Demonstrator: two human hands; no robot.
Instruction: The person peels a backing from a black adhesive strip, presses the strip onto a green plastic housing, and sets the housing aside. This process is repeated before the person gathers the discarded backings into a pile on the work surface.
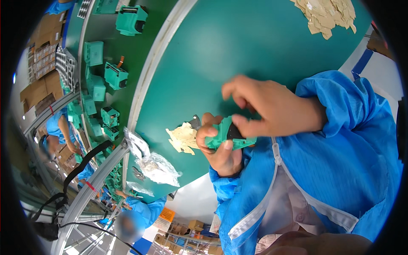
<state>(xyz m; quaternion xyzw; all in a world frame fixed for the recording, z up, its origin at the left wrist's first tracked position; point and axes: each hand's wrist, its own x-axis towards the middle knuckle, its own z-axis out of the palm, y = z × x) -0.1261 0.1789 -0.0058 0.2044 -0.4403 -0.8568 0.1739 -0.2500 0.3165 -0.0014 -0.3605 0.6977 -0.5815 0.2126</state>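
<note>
Left hand [220,158] has the case [222,133] gripped, right hand [272,106] kinda half-spread beside it (thumb by its black bit), scraps [182,138] left of it.

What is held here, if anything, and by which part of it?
The left grip holds a green plastic housing by its picture-left end and lower edge; the right grip is open, its thumb by the housing's black part.

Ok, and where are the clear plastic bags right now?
In the head view, the plastic bags lie left of centre on the green table, by the pale rail and below-left of the tan scraps near the left hand.
</note>
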